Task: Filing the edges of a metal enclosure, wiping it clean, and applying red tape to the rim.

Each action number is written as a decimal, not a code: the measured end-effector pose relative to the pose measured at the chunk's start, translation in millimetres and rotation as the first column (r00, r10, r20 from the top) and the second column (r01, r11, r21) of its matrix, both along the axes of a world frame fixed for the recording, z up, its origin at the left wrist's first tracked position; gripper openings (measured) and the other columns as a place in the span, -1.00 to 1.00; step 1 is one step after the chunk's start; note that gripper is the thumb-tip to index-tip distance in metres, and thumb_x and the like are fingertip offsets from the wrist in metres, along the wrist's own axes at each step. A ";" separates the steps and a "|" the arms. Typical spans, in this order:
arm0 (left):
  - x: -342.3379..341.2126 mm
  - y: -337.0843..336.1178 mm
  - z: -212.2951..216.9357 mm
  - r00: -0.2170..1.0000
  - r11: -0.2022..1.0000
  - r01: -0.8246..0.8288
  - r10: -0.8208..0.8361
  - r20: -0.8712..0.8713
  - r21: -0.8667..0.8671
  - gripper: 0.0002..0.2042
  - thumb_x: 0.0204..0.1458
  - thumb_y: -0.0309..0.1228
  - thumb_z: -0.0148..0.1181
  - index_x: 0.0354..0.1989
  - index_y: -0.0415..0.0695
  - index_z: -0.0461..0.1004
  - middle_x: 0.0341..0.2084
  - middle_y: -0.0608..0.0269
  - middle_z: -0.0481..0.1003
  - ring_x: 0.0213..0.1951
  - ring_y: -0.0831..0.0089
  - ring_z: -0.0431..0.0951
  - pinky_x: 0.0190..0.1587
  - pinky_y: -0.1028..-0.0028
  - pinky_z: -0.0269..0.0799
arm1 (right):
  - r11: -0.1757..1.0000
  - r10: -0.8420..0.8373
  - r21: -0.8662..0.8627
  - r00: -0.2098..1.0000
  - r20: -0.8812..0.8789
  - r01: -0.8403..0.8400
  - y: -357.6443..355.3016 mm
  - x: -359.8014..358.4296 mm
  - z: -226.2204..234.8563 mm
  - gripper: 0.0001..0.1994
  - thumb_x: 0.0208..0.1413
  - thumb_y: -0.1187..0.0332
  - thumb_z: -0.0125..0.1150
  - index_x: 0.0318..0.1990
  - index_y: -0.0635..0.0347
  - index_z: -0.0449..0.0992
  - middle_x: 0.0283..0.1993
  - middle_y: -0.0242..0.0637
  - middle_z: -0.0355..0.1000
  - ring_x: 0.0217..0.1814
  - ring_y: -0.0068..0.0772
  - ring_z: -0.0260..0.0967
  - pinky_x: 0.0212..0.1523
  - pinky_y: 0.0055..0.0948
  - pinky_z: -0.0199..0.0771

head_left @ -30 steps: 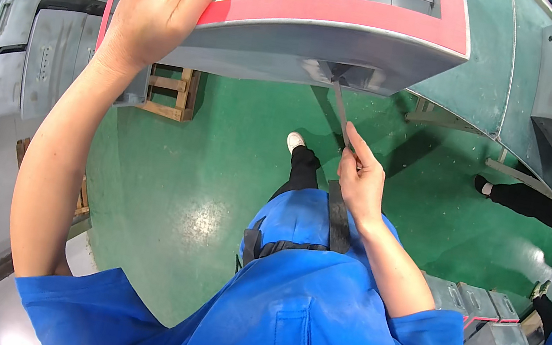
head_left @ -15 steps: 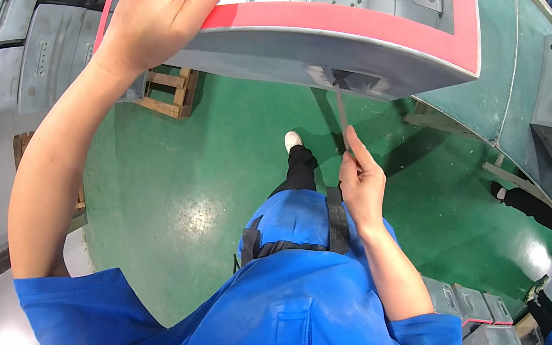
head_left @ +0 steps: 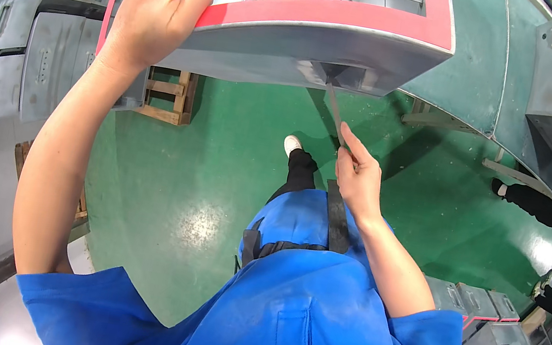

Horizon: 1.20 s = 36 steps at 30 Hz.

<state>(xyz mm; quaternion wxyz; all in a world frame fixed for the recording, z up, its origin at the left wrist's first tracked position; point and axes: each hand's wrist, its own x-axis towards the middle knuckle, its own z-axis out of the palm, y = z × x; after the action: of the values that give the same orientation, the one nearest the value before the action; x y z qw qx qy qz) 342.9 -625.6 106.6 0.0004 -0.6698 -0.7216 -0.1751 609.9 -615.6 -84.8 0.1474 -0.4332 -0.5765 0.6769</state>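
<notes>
**File tip at the panel's lower corner**

The grey panel with its red border sits high in front of you, tilted so its underside faces down toward you. Your left hand clamps its left edge: fingers curl over the top onto the red strip, thumb below, a firm full grasp that steadies the piece.

The file is a thin flat blade. Its long axis runs from your right hand up and slightly left to the dark notch on the panel's lower edge, where the tip touches or nearly touches; the exact contact is too small to tell. Your right hand pinches the lower part of the blade, index finger stretched along it and the other fingers closed round it. The handle end is hidden behind the hand.

So the notch lies straight above the right hand, up the line of the blade, and the right hand is much the nearer of the two; the left holds well apart, at the far left edge.

Below you is a green floor, your own shoe and blue workwear. More grey panels stand at left and at right, a wooden pallet lies under the left ones, and stacked grey housings sit at lower right. Another person's dark legs show at the right rim
</notes>
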 end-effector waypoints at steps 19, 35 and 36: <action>0.4 0.3 1.1 0.999 0.999 -0.024 0.025 0.032 -0.023 -0.69 0.10 -0.40 -0.24 -0.29 -0.36 0.43 -0.70 0.26 0.27 -0.59 0.51 0.24 -0.45 0.57 0.23 | 0.903 0.180 0.379 0.979 0.092 -0.202 -20.0 19.2 -30.6 -0.67 -0.01 0.54 -0.06 -0.03 0.21 0.37 -0.17 0.04 0.38 -0.25 -0.46 0.39 -0.17 -0.57 0.30; 1.1 2.3 2.4 0.994 0.997 -0.068 0.070 0.082 -0.024 -0.74 0.06 -0.37 -0.12 -0.32 -0.26 0.47 -0.73 0.16 0.33 -0.65 0.44 0.31 -0.52 0.50 0.25 | 0.977 -0.072 -0.197 0.997 0.036 0.078 -27.5 -35.1 -21.3 -0.84 0.16 0.36 -0.19 -0.27 0.23 0.30 -0.68 -0.46 0.15 -0.69 -0.71 0.03 -0.70 -0.65 0.02; 1.2 2.5 3.0 0.995 0.997 -0.069 0.071 0.074 -0.027 -0.74 0.06 -0.37 -0.12 -0.32 -0.26 0.47 -0.74 0.17 0.32 -0.65 0.45 0.31 -0.52 0.50 0.25 | 0.989 -0.090 -0.114 0.996 0.012 0.091 -24.2 -40.4 -20.4 -0.84 0.16 0.36 -0.20 -0.26 0.23 0.30 -0.68 -0.45 0.14 -0.69 -0.69 0.04 -0.69 -0.62 0.03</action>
<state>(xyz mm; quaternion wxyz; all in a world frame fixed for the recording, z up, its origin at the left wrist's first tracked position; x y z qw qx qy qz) 344.2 -623.1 109.6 -0.0288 -0.6370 -0.7462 -0.1912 569.5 -639.8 -105.3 0.1510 -0.4691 -0.5170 0.6999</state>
